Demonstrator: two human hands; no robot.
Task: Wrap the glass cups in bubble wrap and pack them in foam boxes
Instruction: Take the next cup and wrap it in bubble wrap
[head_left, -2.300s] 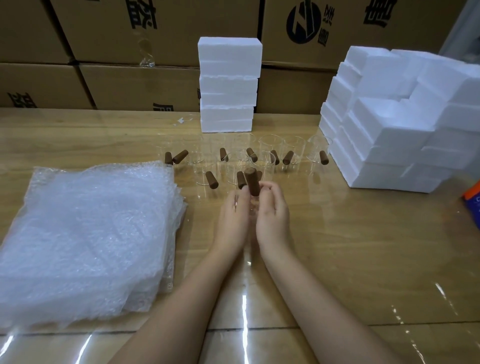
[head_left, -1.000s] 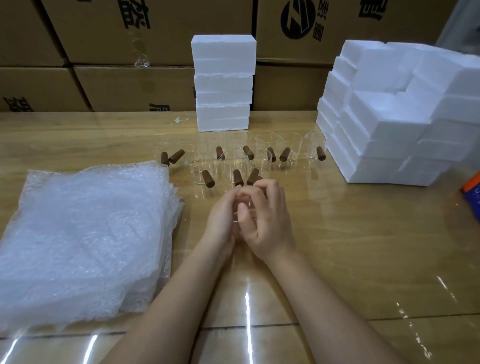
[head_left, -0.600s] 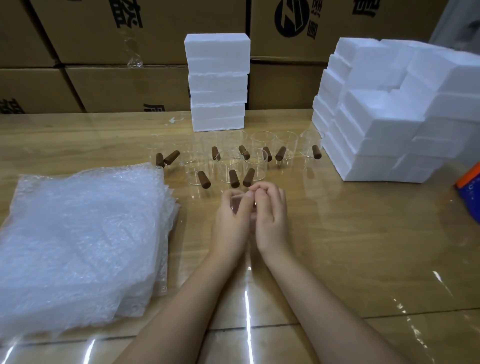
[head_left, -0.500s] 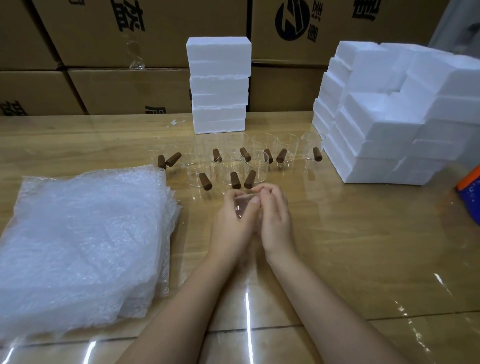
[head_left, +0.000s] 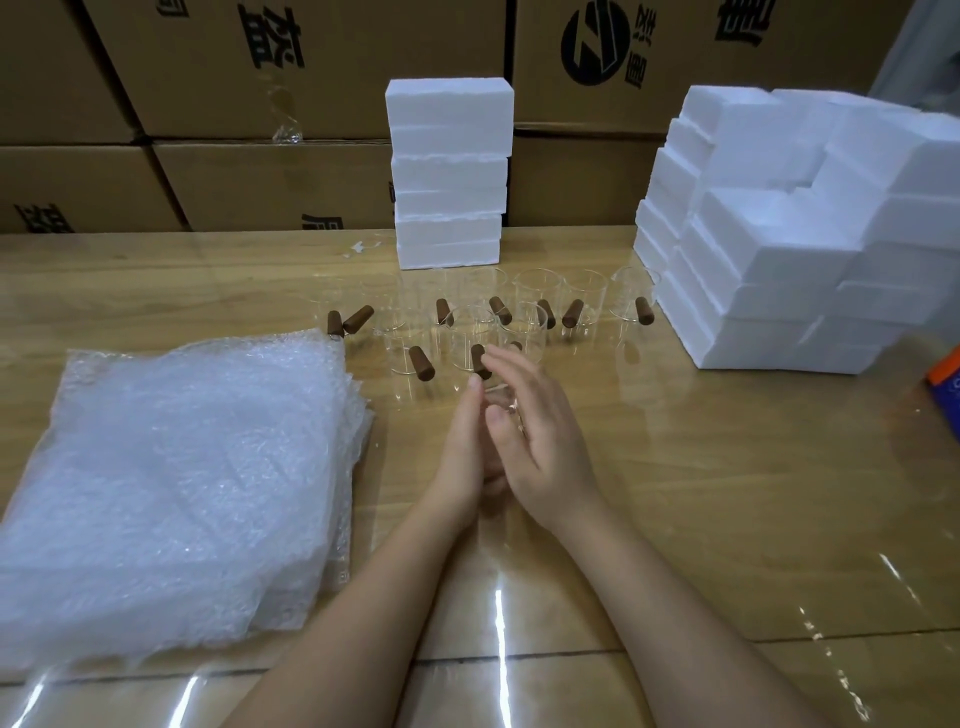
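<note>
Pressing the walls of a probably light, slippery, fragile glass cup (head_left: 503, 407) between my left hand (head_left: 466, 447) and right hand (head_left: 545, 436), fingers (head_left: 511, 366) straight.

Both hands meet over the middle of the glossy wooden table (head_left: 727, 493), the left hand (head_left: 465, 447) and right hand (head_left: 543, 436) held palm to palm with fingers straight; a sliver of clear glass (head_left: 506, 406) shows between them, too hidden to make out. Just beyond the fingertips stands a cluster of glass cups (head_left: 467, 338) with brown handles. A thick stack of bubble wrap (head_left: 171, 493) lies to the left. A tower of foam boxes (head_left: 449, 171) rises behind the cups, and a bigger foam pile (head_left: 779, 249) sits on the right. Printed cartons (head_left: 311, 67) wall the back.
</note>
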